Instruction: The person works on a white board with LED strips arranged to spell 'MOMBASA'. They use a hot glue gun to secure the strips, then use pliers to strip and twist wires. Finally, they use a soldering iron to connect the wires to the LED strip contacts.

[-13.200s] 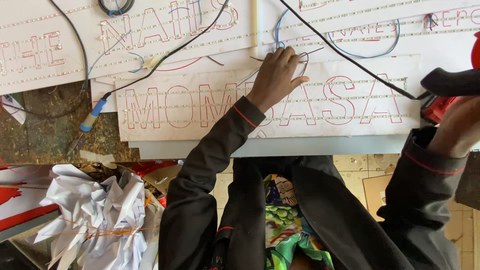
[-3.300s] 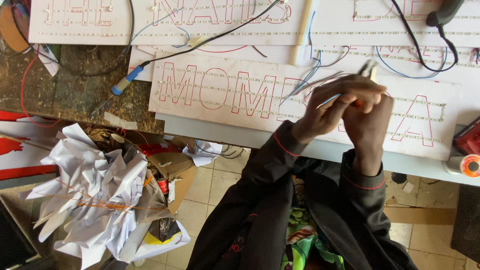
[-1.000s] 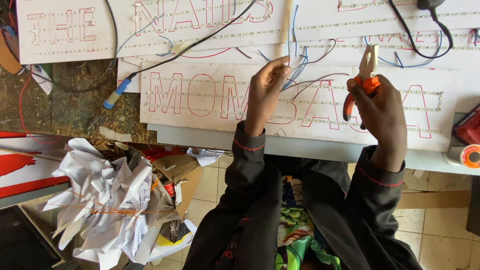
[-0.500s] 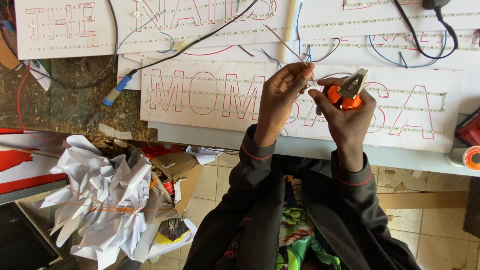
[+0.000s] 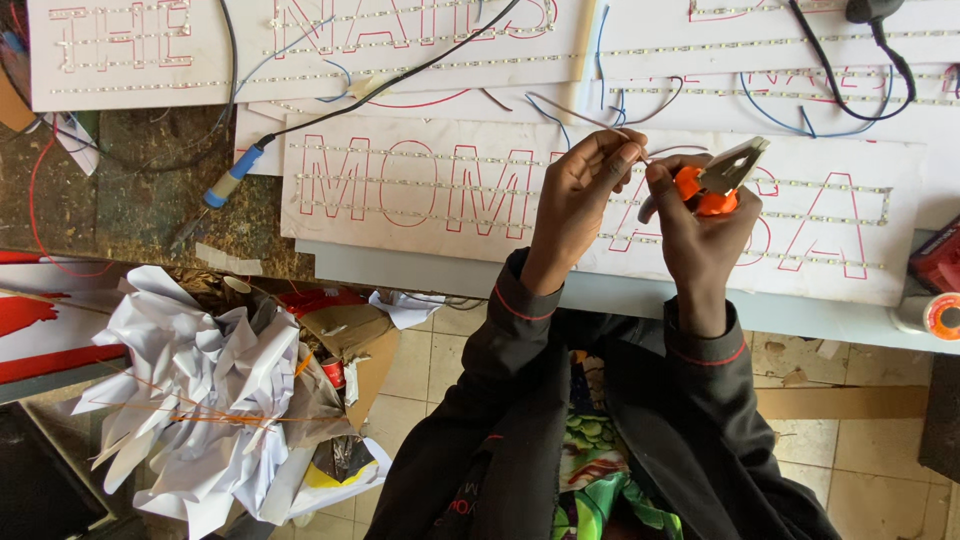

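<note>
Left hand (image 5: 580,205): raised over the bench, fingertips pinched on the end of a thin pale wire (image 5: 575,112) that trails up and left across the boards.
Right hand (image 5: 700,225): closed round the orange-handled metal pliers (image 5: 715,180), nose pointing up and right, just beside the left fingertips.
White sign board with red outlined letters and rows of small lights (image 5: 420,180): flat on the bench, directly beneath both hands.
Blue-handled soldering iron (image 5: 225,190): on the worn bench (image 5: 130,200), well left of the hands.
Crumpled white paper heap (image 5: 200,380): on the floor, lower left.
Orange tape roll (image 5: 940,315): at the bench's right edge.
</note>
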